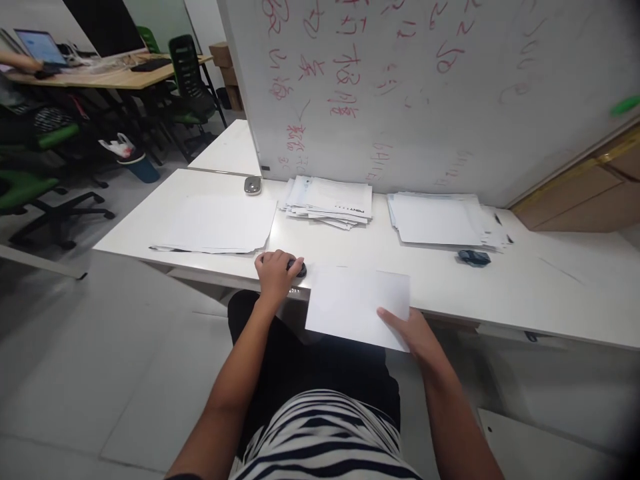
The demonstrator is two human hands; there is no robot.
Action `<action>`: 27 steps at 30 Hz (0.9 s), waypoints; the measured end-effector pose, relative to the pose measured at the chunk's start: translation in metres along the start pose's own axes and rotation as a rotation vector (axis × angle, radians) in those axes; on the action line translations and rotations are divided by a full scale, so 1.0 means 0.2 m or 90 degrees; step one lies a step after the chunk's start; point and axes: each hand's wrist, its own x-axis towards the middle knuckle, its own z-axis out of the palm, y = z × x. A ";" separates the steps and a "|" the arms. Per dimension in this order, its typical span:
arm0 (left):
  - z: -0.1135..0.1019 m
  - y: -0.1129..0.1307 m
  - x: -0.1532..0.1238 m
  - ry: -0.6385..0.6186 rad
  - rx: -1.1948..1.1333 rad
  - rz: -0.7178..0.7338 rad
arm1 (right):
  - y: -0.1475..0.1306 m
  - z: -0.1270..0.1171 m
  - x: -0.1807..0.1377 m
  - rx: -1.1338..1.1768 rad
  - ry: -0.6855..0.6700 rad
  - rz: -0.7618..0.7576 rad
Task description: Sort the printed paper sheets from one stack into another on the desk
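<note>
Paper (350,303), white and blank on top, was in the right hand (413,330), tilted slightly, its near part out over the lap (325,363) and its far part over the edge of the table (345,253). To do this well, the grip probably needed to be light, near the edge, sheet kept level and uncreased; the left side likely wanted a steady hold too. Right fingers: clamped on the paper, thumb on top, the rest hidden underneath. Left hand (275,275), at the table edge just beside the paper: fingers curled together over a black object (301,269), mostly covered, type unclear. Farther back: loose sheets (220,223) at left, a middle stack (330,197), a right stack (437,217) with a dark packet (474,258) near it. Whiteboard (425,140) with red writing stood behind.
</note>
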 end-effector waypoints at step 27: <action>0.07 0.00 0.00 0.093 0.068 0.019 | -0.95 0.34 0.99 -0.248 0.231 -0.338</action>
